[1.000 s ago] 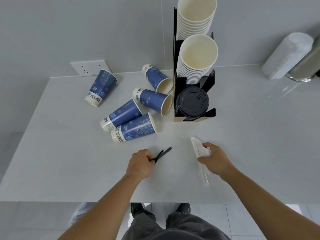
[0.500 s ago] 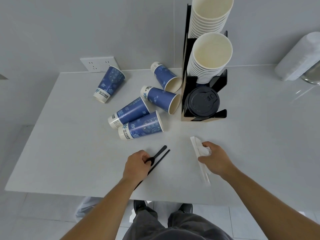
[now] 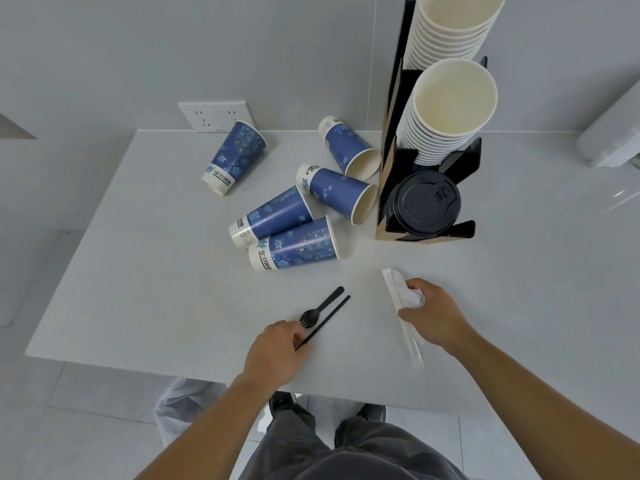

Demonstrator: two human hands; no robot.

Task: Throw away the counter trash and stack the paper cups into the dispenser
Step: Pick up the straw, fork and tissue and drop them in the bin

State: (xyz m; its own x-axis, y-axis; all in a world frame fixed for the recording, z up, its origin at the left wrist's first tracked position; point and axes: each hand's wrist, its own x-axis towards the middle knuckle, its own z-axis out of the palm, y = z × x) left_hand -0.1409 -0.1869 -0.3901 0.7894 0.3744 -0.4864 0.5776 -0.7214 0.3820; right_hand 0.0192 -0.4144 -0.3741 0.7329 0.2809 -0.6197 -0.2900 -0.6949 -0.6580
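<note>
We are at the gathering stage of the trash, and the trick is to get every loose piece into a firm grip before lifting anything off the bench [image 3: 138, 271]. Our left hand [image 3: 277, 351] rests near the front edge with its fingers pinched on the near end of the black stick [image 3: 325, 320], which runs away toward the upper right; the black fork [image 3: 317, 311] lies just beside it, tines toward the hand, and we cannot tell whether the fingers have caught it too. We would do well to sweep fork and stick together under the fingertips, parallel, so one does not slip out on the lift.

Our right hand [image 3: 433, 317] is clenched on a crumpled white napkin [image 3: 412, 297], and the long paper wrapper [image 3: 401, 313] passes beneath the palm, sticking out at both ends — it looks pressed down rather than held, so we should curl the fingers under it.

The five blue cups [image 3: 294, 244] lie on their sides farther back, near the black dispenser [image 3: 426, 216], which already holds two tall stacks and a pile of lids. None is stacked yet — that comes after the trash; keep the forearms low and clear so nothing rolls
</note>
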